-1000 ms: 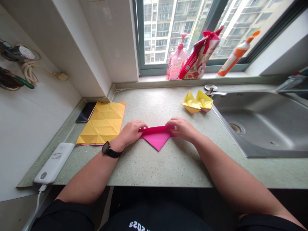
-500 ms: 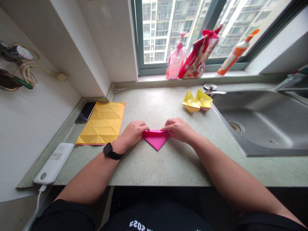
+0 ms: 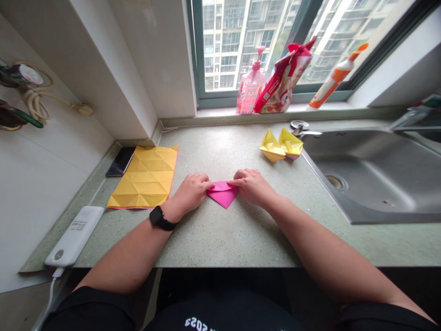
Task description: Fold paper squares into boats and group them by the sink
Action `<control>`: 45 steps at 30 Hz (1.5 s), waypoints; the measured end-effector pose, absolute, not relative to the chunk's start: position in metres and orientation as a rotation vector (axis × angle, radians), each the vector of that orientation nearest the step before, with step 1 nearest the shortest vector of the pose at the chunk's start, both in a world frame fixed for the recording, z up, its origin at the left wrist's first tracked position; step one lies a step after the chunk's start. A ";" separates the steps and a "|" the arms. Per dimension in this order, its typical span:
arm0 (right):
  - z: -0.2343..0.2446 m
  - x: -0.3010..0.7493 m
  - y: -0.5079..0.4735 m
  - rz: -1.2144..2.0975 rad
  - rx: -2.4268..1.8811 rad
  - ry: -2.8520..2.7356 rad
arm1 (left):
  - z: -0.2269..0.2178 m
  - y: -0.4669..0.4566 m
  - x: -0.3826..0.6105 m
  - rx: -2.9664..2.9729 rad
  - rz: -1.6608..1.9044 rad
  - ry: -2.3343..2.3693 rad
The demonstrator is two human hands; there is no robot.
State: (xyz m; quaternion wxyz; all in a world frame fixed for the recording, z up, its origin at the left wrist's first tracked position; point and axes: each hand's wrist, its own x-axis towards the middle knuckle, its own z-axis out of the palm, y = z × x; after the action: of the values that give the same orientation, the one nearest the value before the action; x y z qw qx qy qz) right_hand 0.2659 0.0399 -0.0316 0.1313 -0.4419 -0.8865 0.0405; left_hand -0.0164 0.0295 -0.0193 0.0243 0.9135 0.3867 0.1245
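Observation:
A folded pink paper [image 3: 225, 197] lies on the counter between my hands, its point toward me and a flap folded down along its far edge. My left hand [image 3: 195, 191], with a black watch on the wrist, grips the paper's left corner between thumb and fingers. On the right corner, my right hand [image 3: 253, 186] presses the flap with its thumb and curled fingers. Further back to the right stand two yellow folded paper pieces [image 3: 280, 146], side by side. To the left is a creased yellow-orange paper stack [image 3: 144, 177] with pink edges.
A dark phone [image 3: 120, 162] lies partly beside the paper stack. Nearer is a white power bank [image 3: 74, 236] with a cable. At right is a steel sink [image 3: 379, 184]. A pink pump bottle [image 3: 251, 89], a red bag [image 3: 285, 82] and an orange-white bottle [image 3: 332, 82] stand on the sill.
The pink flap at the far edge, raised before, now lies flatter over the paper. The paper's near point has shifted slightly away from me, and my hands are a little closer together.

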 end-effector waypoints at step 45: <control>-0.009 0.282 0.029 0.042 -2.017 -2.417 | -0.029 0.025 0.004 2.769 0.325 1.302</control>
State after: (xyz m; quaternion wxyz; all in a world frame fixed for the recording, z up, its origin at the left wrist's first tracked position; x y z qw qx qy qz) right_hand 0.2824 0.0294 -0.0087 -0.0031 -0.6407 -0.7677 0.0133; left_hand 0.0035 0.0249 -0.0285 0.0321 0.8995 0.4229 0.1054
